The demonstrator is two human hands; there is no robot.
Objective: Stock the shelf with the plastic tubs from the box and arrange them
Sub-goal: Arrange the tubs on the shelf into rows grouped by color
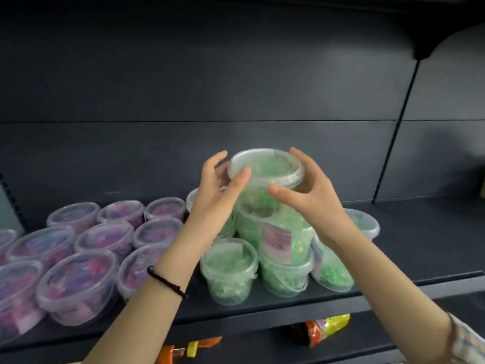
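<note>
Two bare arms come in from the bottom edge, both the person's own. The left hand (217, 195) and forearm are uncovered as far as can be seen, and a thin black cord bracelet (168, 282) circles the left wrist, seemingly doubled into two strands with a small knot or bead at its lower right end. The right hand (307, 190) and forearm are uncovered until near the elbow, where a sleeve (469, 340) edge shows at the lower right corner: pale loose fabric in a faint check of beige and grey-blue lines, too blurred to read further.
</note>
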